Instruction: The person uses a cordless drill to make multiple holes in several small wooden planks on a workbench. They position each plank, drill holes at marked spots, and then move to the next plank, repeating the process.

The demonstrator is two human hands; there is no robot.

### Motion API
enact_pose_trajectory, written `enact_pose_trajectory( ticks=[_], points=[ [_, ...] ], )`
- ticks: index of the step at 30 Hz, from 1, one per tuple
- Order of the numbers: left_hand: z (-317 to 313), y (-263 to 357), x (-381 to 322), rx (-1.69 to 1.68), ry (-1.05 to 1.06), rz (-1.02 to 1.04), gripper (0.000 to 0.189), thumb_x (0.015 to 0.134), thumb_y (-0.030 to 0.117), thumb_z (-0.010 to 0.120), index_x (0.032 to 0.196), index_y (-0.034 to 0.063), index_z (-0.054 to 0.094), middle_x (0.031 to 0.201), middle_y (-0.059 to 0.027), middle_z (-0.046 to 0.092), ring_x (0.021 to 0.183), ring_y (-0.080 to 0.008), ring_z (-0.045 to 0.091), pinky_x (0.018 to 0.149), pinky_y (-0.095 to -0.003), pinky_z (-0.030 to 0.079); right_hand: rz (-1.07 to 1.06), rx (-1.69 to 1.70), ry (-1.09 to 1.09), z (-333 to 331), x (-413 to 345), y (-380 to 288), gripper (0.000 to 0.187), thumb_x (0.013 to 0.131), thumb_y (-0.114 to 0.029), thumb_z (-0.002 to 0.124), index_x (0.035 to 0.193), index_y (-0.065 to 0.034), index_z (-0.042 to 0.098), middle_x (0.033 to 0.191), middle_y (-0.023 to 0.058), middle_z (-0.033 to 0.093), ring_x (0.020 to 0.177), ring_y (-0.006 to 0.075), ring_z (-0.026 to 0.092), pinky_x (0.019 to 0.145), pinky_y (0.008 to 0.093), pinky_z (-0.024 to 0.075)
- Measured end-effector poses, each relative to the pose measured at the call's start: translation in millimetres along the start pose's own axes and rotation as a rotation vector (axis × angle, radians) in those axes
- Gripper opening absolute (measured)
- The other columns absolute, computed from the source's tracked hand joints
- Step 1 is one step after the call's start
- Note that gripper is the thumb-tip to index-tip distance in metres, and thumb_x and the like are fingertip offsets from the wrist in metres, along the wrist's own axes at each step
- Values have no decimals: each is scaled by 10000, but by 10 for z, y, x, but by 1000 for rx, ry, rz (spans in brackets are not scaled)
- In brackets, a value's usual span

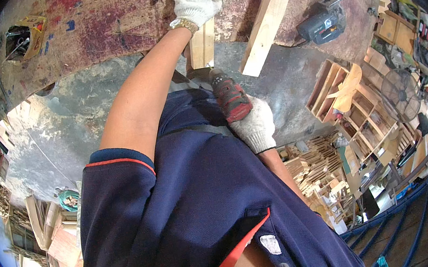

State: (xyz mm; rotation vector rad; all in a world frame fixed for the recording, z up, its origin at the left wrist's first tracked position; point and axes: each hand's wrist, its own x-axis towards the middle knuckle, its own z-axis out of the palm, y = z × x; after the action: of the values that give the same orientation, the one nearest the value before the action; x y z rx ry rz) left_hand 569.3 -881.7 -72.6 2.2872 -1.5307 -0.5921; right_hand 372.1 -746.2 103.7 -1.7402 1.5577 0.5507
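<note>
My left hand (194,3), in a white knit glove, presses on a narrow wooden post (202,49) and holds it on the worktable. Its fingertips run to the upper edge of the picture. The post's near end juts past the table edge. In my gloved right hand (257,124) is a red and black cordless drill (230,94), its grip hidden under the palm. The thin drill bit (211,65) points at the post's near end, by the right corner; whether it has entered the wood I cannot tell. Right of it lies a thicker wooden beam (265,31) with pencil marks.
A corded jigsaw (322,20) lies on the stained worktable (101,31), right of the beam. At the left stands a cut-open yellow container (26,38) holding small metal parts. Wooden frames (364,115), a fan (401,95) and stacked offcuts (318,164) fill the right side.
</note>
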Motion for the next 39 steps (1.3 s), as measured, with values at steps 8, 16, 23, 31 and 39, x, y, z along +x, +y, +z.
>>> enact_pose_trajectory(
  ticks=[8,16,23,31,39],
  points=[
    [26,-25,6,-48,-22,-5,1132,731,398,797,1638,60,209,1416,-288,377,1454,-465,279,1239,-672,61,-30,24,30,-17,33,-23,379,835,-415,750,1096,-140,749,894,175,747,853,390,717,737,454,570],
    [122,-59,-1,-54,44,12,1136,721,404,800,1639,69,221,1434,-292,371,1463,-468,278,1238,-667,94,1,7,-32,-76,95,-46,370,840,-412,747,1107,-155,750,909,174,749,875,386,722,758,455,572],
    [146,-64,-4,-53,42,10,1138,712,406,799,1636,61,231,1460,-306,353,1459,-474,290,1227,-686,108,38,-61,-89,-82,171,-30,394,840,-433,739,1113,-149,752,941,180,752,908,384,724,791,468,574],
    [169,-84,-16,-36,88,38,1135,706,405,799,1631,54,244,1451,-310,351,1459,-479,285,1218,-702,119,33,-53,-113,-75,224,12,411,846,-463,723,1116,-155,755,957,181,754,916,386,725,800,464,576],
    [169,-75,-9,-62,85,33,1136,708,396,800,1633,53,236,1447,-308,352,1449,-478,297,1216,-695,130,45,-67,-120,-78,240,-1,418,852,-471,714,1128,-159,751,973,179,754,917,387,725,796,466,579]
  ],
)
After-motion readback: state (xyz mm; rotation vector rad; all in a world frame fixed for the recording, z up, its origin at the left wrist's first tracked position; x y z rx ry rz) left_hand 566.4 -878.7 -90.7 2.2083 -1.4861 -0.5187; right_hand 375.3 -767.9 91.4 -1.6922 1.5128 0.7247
